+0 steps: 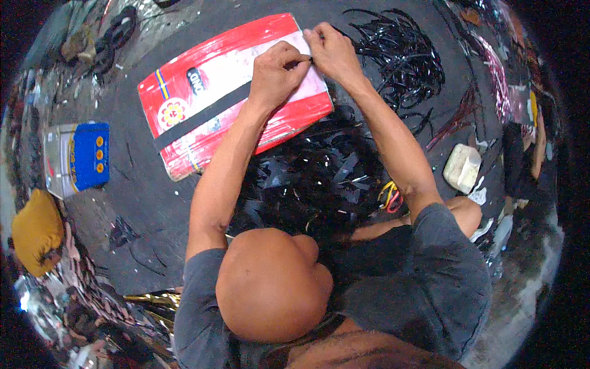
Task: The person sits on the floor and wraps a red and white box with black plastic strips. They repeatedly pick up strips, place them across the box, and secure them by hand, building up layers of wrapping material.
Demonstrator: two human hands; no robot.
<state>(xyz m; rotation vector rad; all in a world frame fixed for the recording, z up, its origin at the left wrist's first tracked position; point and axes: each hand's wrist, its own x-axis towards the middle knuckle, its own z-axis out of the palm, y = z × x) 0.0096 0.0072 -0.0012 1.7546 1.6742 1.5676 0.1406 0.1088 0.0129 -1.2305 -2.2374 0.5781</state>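
A red and white board [289, 117] with worn, shiny faces lies at a slant in front of me. Lengthwise across it runs a flat black strip [209, 117], passing under my left wrist. My left hand [276, 74] is closed over the right part of the board, thumb and finger pinched on the strip near its right end. Beside it, at the board's right edge, is my right hand [335, 55], fingers curled and pressed together. What those fingers hold, if anything, is hidden.
Black strips [402, 58] lie heaped to the right, and dark scraps [313, 172] pile up between my arms. A blue and silver tin [92, 157] and a mustard cushion-like bundle [38, 232] sit left. At right rests a pale block [462, 168], near colored bands [389, 197].
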